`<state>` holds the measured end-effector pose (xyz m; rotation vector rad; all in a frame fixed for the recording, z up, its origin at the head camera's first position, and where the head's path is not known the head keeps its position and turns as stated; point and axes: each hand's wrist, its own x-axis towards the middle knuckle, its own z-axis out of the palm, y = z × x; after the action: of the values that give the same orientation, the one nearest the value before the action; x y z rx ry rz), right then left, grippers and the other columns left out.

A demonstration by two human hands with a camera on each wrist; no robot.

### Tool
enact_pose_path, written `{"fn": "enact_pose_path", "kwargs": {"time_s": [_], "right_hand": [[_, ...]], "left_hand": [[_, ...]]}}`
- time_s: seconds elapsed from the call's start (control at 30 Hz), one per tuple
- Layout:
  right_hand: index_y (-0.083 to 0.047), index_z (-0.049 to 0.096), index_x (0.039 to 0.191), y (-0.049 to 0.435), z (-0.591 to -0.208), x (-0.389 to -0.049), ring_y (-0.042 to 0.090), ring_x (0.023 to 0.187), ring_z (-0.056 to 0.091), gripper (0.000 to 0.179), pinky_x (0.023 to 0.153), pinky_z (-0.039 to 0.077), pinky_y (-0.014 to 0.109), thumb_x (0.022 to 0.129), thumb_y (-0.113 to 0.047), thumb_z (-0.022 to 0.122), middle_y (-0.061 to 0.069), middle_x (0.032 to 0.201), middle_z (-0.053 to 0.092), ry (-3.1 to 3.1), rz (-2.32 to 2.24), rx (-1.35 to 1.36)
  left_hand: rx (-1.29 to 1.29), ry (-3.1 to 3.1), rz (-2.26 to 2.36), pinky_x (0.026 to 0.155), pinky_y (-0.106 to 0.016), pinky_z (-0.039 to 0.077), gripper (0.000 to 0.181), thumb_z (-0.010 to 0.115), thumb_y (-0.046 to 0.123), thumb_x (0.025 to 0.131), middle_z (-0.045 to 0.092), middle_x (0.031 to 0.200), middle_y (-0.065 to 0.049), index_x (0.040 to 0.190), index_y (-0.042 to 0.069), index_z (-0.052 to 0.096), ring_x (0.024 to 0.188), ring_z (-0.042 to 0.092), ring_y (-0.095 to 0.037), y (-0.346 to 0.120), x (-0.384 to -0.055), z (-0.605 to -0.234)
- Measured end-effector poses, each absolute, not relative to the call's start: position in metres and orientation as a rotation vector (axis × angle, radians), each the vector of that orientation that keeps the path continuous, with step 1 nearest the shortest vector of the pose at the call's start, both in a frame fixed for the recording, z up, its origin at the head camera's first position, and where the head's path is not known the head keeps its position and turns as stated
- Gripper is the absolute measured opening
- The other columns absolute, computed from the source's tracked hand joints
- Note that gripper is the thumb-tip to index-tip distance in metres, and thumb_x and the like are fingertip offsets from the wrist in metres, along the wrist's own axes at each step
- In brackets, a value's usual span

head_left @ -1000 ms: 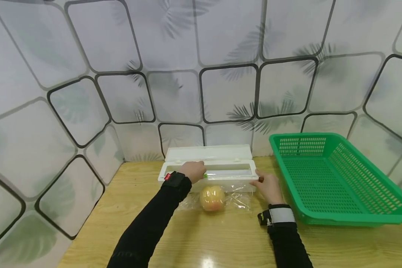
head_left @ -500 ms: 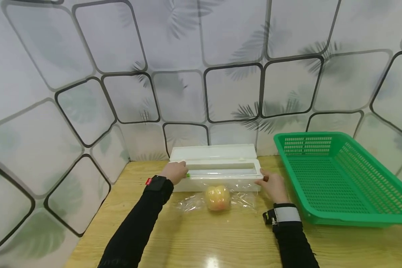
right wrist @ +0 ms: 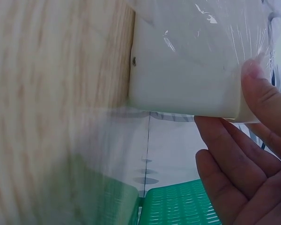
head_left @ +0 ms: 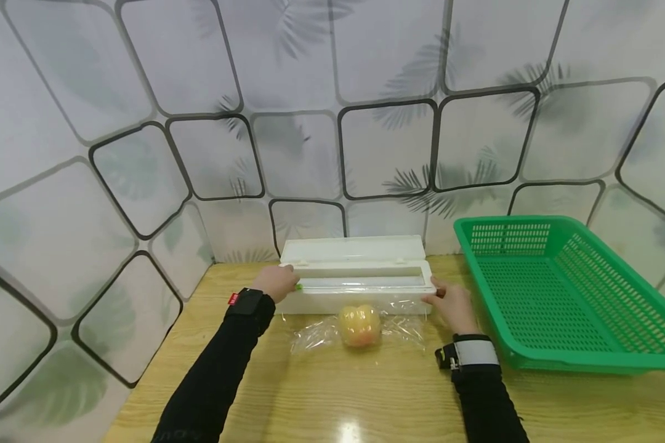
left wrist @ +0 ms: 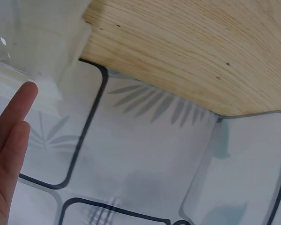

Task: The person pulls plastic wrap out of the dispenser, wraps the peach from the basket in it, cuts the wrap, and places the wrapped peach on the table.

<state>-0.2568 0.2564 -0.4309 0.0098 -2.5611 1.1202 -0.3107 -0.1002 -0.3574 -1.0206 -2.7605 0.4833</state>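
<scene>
A white cling film dispenser (head_left: 324, 304) stands at the back of the wooden table, its lid (head_left: 354, 247) tipped back against the wall. My left hand (head_left: 276, 283) is at the dispenser's left end, pinching a small green slide cutter (head_left: 298, 287) on its front edge. In the left wrist view two fingers (left wrist: 19, 105) show, while the grip itself is out of sight. At the right end my right hand (head_left: 453, 306) grips the corner, thumb (right wrist: 260, 89) on the film-covered front. Directly before the box sits a yellow-pink apple (head_left: 359, 326) under clear cling film (head_left: 314, 334).
To the right stands a green plastic basket (head_left: 582, 357) with slotted sides. Patterned wall covering (head_left: 382, 154) rises behind the table (head_left: 310, 394) and along its left side.
My left hand has slid leftward along the dispenser's front edge with the green cutter, from near the middle to the left end. My right hand keeps its grip on the right corner.
</scene>
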Motion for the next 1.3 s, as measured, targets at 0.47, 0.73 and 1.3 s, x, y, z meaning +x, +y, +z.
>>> {"fn": "enact_pose_path", "kwargs": {"time_s": [0.47, 0.73, 1.3], "right_hand": [[0.008, 0.049, 0.118, 0.254, -0.432, -0.258, 0.031, 0.076, 0.059, 0.049, 0.064, 0.046, 0.041, 0.077, -0.012, 0.069, 0.024, 0.085, 0.062, -2.569, 1.083, 0.026], [0.007, 0.048, 0.120, 0.255, -0.431, -0.258, 0.030, 0.079, 0.059, 0.051, 0.064, 0.046, 0.040, 0.078, -0.013, 0.068, 0.024, 0.089, 0.062, -2.601, 1.105, -0.014], [0.006, 0.039, 0.127, 0.265, -0.425, -0.257, 0.034, 0.094, 0.055, 0.064, 0.073, 0.046, 0.041, 0.083, -0.036, 0.061, 0.027, 0.114, 0.051, -2.720, 1.236, 0.076]], "left_hand": [[-0.850, -3.021, 0.144, 0.054, -0.027, 0.034, 0.008, 0.060, 0.017, 0.083, 0.045, 0.076, -0.002, 0.083, 0.010, 0.060, 0.060, 0.042, -0.014, -0.126, -0.314, -0.364], [-0.805, -3.029, 0.065, 0.058, -0.029, 0.040, 0.007, 0.061, 0.014, 0.083, 0.050, 0.081, -0.004, 0.084, 0.007, 0.061, 0.067, 0.049, -0.017, -0.131, -0.313, -0.365], [-0.723, -2.936, -0.080, 0.055, -0.026, 0.036, 0.007, 0.062, 0.009, 0.081, 0.042, 0.071, -0.003, 0.085, 0.004, 0.065, 0.059, 0.041, -0.015, -0.143, -0.312, -0.376]]}}
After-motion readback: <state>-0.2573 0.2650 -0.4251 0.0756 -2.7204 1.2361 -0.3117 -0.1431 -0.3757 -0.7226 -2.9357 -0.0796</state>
